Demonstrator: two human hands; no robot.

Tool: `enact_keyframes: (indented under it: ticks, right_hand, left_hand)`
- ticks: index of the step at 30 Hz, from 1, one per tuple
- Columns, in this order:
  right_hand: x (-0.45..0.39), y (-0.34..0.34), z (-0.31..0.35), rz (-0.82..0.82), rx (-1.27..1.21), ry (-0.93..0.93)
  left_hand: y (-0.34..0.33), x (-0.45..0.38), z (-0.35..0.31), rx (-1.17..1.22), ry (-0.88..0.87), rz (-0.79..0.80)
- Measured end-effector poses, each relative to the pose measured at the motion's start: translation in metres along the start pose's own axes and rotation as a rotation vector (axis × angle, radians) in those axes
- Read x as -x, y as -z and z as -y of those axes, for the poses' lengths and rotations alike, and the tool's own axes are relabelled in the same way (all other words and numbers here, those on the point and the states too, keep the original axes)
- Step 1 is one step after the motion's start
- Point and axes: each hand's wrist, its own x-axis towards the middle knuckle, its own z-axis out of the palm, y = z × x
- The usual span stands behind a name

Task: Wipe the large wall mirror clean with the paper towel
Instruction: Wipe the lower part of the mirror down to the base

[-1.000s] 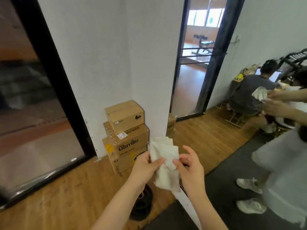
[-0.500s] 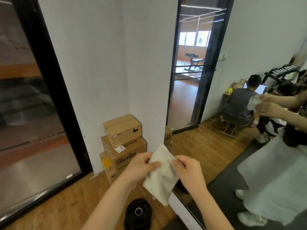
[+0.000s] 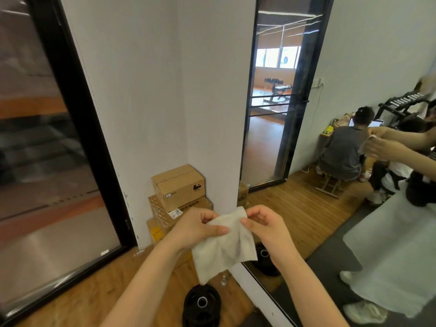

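Pinching the towel (image 3: pixel 224 244) at its top corners, left hand (image 3: pixel 195 228) and right hand (image 3: pixel 266 228) hold it spread just left of the mirror (image 3: pixel 354 244), where such a thin two-point grip risks tearing or dropping it once pressed to glass.

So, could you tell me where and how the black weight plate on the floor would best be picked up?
The black weight plate lies flat on the wood floor, below the paper towel, so its outer edge sits tight to the boards. I would probably come from straight above and hook fingers into one of the openings around its centre hole, then tilt it up; a rim grip looks harder.
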Motion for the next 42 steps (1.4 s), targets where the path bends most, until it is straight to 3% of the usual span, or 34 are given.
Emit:
enact_keyframes:
  ticks: [8, 12, 15, 19, 22, 25, 27, 32, 36, 39, 42]
  right_hand:
    - [0.011, -0.011, 0.015, 0.086, -0.071, -0.090]
    - [0.012, -0.013, 0.016, 0.000, -0.093, -0.050]
    - [0.011, -0.016, 0.017, -0.064, -0.118, -0.033]
    - [0.012, -0.014, 0.017, -0.118, -0.243, -0.048]
    - [0.013, -0.014, 0.016, -0.138, -0.340, -0.112]
    - [0.015, -0.012, 0.016, -0.101, -0.373, -0.145]
    - [0.016, -0.010, 0.016, -0.105, -0.321, -0.134]
    - [0.014, -0.016, 0.017, -0.319, -0.172, -0.032]
    - [0.012, -0.015, 0.018, -0.390, -0.181, 0.022]
    - [0.013, -0.008, 0.022, -0.303, -0.146, 0.075]
    - [0.014, -0.004, 0.023, -0.165, -0.110, 0.119]
  left_hand:
    - [0.017, 0.013, -0.016, -0.029, -0.031, 0.074]
    - [0.010, 0.016, -0.014, 0.117, -0.006, -0.160]
    - [0.003, 0.018, 0.001, 0.124, 0.131, -0.333]
    - [-0.008, 0.025, 0.019, 0.290, 0.340, -0.241]
    - [-0.011, 0.027, 0.019, 0.513, 0.375, -0.206]
    - [-0.008, 0.024, 0.013, 0.720, 0.324, -0.223]
    - [-0.007, 0.023, 0.009, 0.803, 0.270, -0.315]
    - [-0.016, 0.025, 0.001, 0.606, 0.018, -0.544]
    - [-0.013, 0.028, -0.008, 0.659, -0.086, -0.454]
    - [-0.011, 0.031, -0.012, 0.687, -0.100, -0.391]
    - [-0.011, 0.031, -0.015, 0.675, -0.077, -0.429]
